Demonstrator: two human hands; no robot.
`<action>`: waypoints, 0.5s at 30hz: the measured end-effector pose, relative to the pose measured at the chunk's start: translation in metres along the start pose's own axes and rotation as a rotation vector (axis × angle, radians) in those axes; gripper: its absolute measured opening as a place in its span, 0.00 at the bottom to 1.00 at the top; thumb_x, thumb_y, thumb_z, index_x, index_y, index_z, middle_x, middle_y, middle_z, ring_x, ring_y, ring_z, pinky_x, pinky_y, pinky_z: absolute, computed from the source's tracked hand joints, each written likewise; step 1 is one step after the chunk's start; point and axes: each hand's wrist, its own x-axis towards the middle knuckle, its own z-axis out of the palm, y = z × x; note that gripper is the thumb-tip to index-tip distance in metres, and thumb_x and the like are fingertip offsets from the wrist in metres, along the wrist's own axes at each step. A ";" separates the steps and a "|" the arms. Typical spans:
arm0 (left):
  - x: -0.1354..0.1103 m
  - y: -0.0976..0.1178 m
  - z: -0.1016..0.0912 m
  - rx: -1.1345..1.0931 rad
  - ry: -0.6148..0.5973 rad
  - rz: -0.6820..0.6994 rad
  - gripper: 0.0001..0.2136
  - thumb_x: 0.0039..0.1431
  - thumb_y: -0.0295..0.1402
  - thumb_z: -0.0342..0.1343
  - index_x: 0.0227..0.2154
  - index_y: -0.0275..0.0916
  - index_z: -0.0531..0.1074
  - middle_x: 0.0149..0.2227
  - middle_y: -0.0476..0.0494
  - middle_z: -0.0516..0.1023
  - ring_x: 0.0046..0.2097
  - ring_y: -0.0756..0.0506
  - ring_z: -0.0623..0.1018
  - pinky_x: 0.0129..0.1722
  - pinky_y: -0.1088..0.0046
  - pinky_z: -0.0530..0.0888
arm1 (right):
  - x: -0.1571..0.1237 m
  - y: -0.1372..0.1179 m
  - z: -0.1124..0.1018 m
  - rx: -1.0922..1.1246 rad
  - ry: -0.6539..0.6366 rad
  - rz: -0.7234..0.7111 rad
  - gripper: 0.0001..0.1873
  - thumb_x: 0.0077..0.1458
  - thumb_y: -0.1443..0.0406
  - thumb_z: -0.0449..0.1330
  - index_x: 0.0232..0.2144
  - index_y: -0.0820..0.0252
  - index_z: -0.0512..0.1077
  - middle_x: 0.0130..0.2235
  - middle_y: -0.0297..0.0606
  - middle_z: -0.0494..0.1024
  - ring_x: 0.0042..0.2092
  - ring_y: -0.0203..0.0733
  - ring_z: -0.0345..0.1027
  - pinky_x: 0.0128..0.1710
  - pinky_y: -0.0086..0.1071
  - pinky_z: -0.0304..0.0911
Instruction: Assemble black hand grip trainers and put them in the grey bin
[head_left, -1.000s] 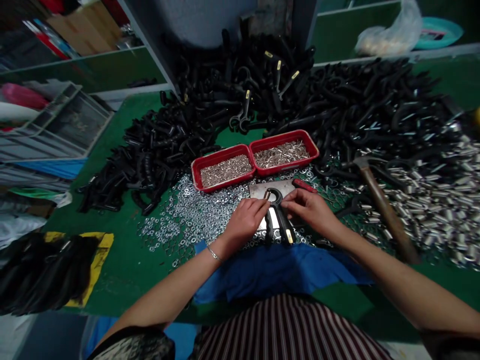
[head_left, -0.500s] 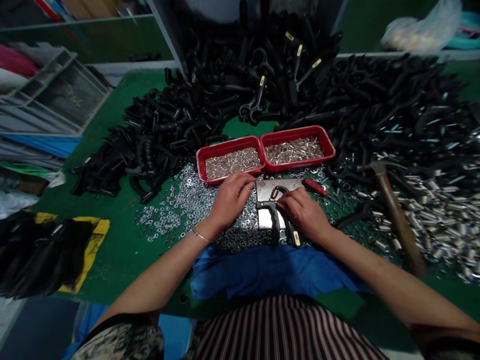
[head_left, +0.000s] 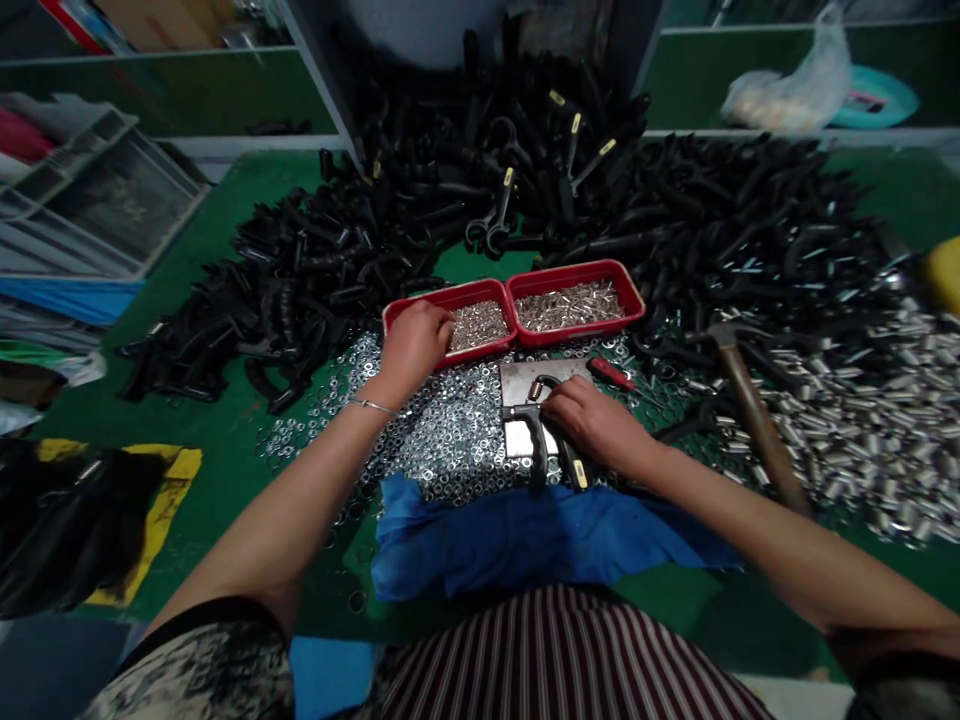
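Note:
My left hand (head_left: 417,342) is over the left red tray (head_left: 491,351), its fingers curled down at the small metal pieces (head_left: 480,324) inside; the fingertips are partly hidden. My right hand (head_left: 596,420) grips a black handle part (head_left: 566,449) with a yellow label, lying on a metal plate (head_left: 517,440). Beside it on the plate lies another black handle (head_left: 538,452). A small coiled or threaded metal piece (head_left: 535,390) shows at the top of the handle parts. Loose washers or nuts (head_left: 442,430) spread to the left of the plate.
The right red tray (head_left: 636,300) holds small pins. A red-handled screwdriver (head_left: 611,374) lies behind my right hand. To the right are a hammer (head_left: 754,410) and a heap of metal sleeves (head_left: 877,430). Black parts (head_left: 300,290) pile around the back. A blue cloth (head_left: 510,545) lies in front.
My left hand has moved left and away from me, from beside the plate to the left red tray. My right hand stays on the black handle part. The view has shifted slightly.

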 end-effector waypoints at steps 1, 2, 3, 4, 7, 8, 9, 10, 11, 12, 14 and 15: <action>0.004 -0.004 -0.002 0.080 -0.056 -0.032 0.11 0.63 0.27 0.52 0.39 0.33 0.80 0.43 0.33 0.80 0.47 0.39 0.78 0.52 0.59 0.74 | -0.006 0.007 -0.005 0.067 0.022 0.028 0.13 0.70 0.64 0.50 0.43 0.61 0.74 0.43 0.46 0.75 0.47 0.48 0.67 0.43 0.38 0.67; 0.007 -0.006 -0.004 0.152 -0.117 -0.063 0.11 0.61 0.27 0.53 0.38 0.32 0.81 0.42 0.32 0.81 0.46 0.38 0.79 0.51 0.58 0.74 | -0.017 0.016 -0.011 0.103 0.064 0.081 0.12 0.70 0.63 0.51 0.45 0.60 0.73 0.46 0.47 0.75 0.49 0.47 0.68 0.46 0.39 0.67; 0.009 -0.008 -0.006 0.209 -0.177 -0.086 0.10 0.60 0.27 0.54 0.38 0.31 0.80 0.41 0.31 0.81 0.45 0.37 0.79 0.49 0.58 0.74 | -0.031 0.027 -0.018 0.088 0.119 0.162 0.12 0.70 0.62 0.51 0.46 0.59 0.73 0.48 0.47 0.74 0.51 0.48 0.67 0.48 0.41 0.66; 0.010 -0.009 -0.007 0.254 -0.226 -0.103 0.10 0.59 0.27 0.54 0.38 0.30 0.80 0.41 0.30 0.81 0.45 0.37 0.79 0.48 0.59 0.75 | -0.050 0.039 -0.026 0.031 0.187 0.272 0.12 0.69 0.62 0.51 0.46 0.59 0.72 0.48 0.49 0.74 0.51 0.50 0.67 0.49 0.43 0.66; 0.011 -0.007 -0.009 0.347 -0.278 -0.097 0.13 0.62 0.26 0.51 0.42 0.28 0.79 0.44 0.27 0.80 0.46 0.35 0.79 0.47 0.60 0.75 | -0.112 0.074 -0.049 -0.391 0.215 0.631 0.19 0.66 0.54 0.53 0.45 0.64 0.72 0.45 0.59 0.73 0.50 0.62 0.66 0.43 0.49 0.62; 0.011 -0.005 -0.009 0.370 -0.274 -0.084 0.14 0.63 0.26 0.49 0.44 0.28 0.78 0.46 0.27 0.80 0.47 0.35 0.79 0.48 0.60 0.75 | -0.131 0.082 -0.055 -0.474 0.152 0.705 0.21 0.66 0.51 0.53 0.43 0.64 0.71 0.42 0.60 0.72 0.48 0.64 0.66 0.39 0.48 0.61; 0.011 -0.003 -0.009 0.390 -0.273 -0.073 0.15 0.64 0.26 0.48 0.45 0.28 0.77 0.47 0.26 0.79 0.48 0.35 0.79 0.49 0.60 0.74 | -0.147 0.089 -0.060 -0.517 0.096 0.751 0.21 0.66 0.50 0.52 0.41 0.63 0.71 0.40 0.59 0.72 0.45 0.64 0.67 0.36 0.47 0.59; 0.011 -0.001 -0.008 0.405 -0.280 -0.063 0.15 0.64 0.26 0.47 0.47 0.28 0.76 0.48 0.26 0.78 0.49 0.35 0.78 0.49 0.60 0.74 | -0.158 0.095 -0.064 -0.533 0.042 0.787 0.21 0.66 0.49 0.51 0.37 0.61 0.71 0.38 0.57 0.72 0.43 0.62 0.67 0.33 0.44 0.57; 0.011 0.001 -0.008 0.414 -0.291 -0.055 0.15 0.64 0.26 0.47 0.47 0.28 0.76 0.49 0.26 0.78 0.49 0.35 0.78 0.49 0.60 0.74 | -0.165 0.098 -0.068 -0.514 -0.002 0.820 0.21 0.66 0.49 0.50 0.34 0.59 0.70 0.36 0.55 0.71 0.40 0.59 0.67 0.31 0.42 0.54; 0.011 0.002 -0.008 0.422 -0.304 -0.052 0.15 0.65 0.26 0.47 0.47 0.28 0.76 0.48 0.26 0.78 0.49 0.35 0.79 0.49 0.60 0.74 | -0.169 0.101 -0.071 -0.476 -0.028 0.856 0.21 0.65 0.49 0.50 0.30 0.57 0.68 0.34 0.52 0.71 0.36 0.55 0.66 0.29 0.40 0.52; 0.010 0.004 -0.008 0.437 -0.319 -0.051 0.14 0.66 0.26 0.46 0.46 0.27 0.76 0.47 0.26 0.79 0.48 0.35 0.79 0.48 0.60 0.75 | -0.168 0.103 -0.079 -0.373 -0.018 0.909 0.22 0.64 0.47 0.50 0.25 0.54 0.65 0.30 0.48 0.69 0.31 0.50 0.63 0.27 0.39 0.49; 0.010 0.003 -0.009 0.443 -0.309 -0.053 0.15 0.66 0.26 0.45 0.45 0.27 0.75 0.47 0.26 0.78 0.48 0.34 0.80 0.48 0.60 0.75 | -0.165 0.102 -0.083 -0.285 0.027 0.912 0.22 0.63 0.47 0.52 0.25 0.54 0.65 0.29 0.47 0.68 0.31 0.50 0.62 0.27 0.40 0.49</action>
